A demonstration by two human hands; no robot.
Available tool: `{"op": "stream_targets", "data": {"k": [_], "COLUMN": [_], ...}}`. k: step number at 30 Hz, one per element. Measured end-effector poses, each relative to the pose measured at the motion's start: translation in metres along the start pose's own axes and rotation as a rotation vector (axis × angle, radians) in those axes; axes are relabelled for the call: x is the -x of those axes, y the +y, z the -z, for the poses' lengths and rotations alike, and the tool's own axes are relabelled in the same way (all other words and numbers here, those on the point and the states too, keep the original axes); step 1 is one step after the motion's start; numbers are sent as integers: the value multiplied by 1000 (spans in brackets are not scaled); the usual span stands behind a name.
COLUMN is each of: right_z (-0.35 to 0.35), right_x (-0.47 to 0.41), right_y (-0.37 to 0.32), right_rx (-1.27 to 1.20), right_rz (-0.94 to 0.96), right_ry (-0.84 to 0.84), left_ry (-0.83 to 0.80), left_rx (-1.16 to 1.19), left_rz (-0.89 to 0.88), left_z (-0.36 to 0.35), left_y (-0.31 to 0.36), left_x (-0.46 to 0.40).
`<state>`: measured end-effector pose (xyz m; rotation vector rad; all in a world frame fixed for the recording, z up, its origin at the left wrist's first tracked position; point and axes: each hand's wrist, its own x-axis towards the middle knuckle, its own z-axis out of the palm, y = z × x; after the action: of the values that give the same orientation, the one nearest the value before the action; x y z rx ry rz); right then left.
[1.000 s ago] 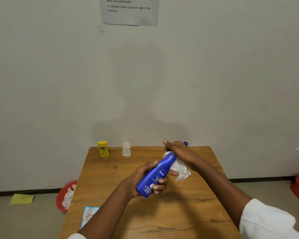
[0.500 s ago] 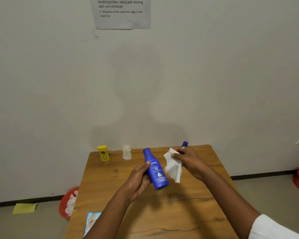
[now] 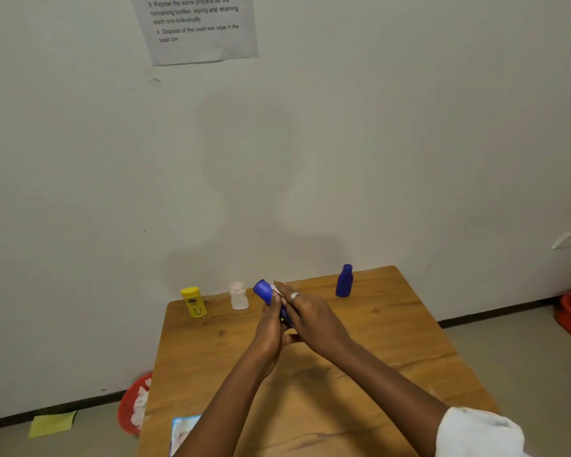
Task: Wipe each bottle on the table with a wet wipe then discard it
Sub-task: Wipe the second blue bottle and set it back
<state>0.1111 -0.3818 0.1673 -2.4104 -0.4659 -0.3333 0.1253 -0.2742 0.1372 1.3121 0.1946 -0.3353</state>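
Both hands, left (image 3: 271,328) and right (image 3: 314,319), clasp the blue bottle (image 3: 263,289) and wet wipe (image 3: 276,287) above the table's (image 3: 393,338) far edge.

bottles: 4 (image 3: 263,289) (image 3: 344,281) (image 3: 239,295) (image 3: 194,302) | hands: 2 (image 3: 271,328) (image 3: 314,319) | wipe packs: 1 (image 3: 180,432) | bins: 1 (image 3: 131,404)

Blue bottle (image 3: 263,289) body and wet wipe (image 3: 276,288) mostly hidden between both hands

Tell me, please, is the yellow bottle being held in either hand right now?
No, the yellow bottle stands on the table near the wall, while both hands close around the blue bottle.
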Motion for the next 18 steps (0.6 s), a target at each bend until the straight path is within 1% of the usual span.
{"op": "stream_targets", "data": {"k": [3, 5, 8, 10, 12, 15, 18], "right_z": [-2, -6, -13, -13, -11, -9, -12], "right_x": [4, 7, 16, 24, 31, 46, 66], "right_y": [-5, -6, -1, 3, 7, 13, 24], "right_rx": [56, 78, 261, 384, 433, 507, 546], "right_rz": [69, 90, 188, 251, 310, 378, 410], "right_ry": [31, 8, 15, -15, -41, -53, -62], "left_ry": [74, 105, 77, 57, 40, 70, 79], "left_rx": [-2, 79, 222, 274, 298, 328, 347], "left_rz": [17, 57, 144, 201, 232, 277, 287], "left_z": [-3, -3, -3, 0, 2, 7, 11], "left_y": [1, 0, 2, 1, -2, -5, -5], "left_x": [-3, -5, -5, -5, -7, -10, -15]}}
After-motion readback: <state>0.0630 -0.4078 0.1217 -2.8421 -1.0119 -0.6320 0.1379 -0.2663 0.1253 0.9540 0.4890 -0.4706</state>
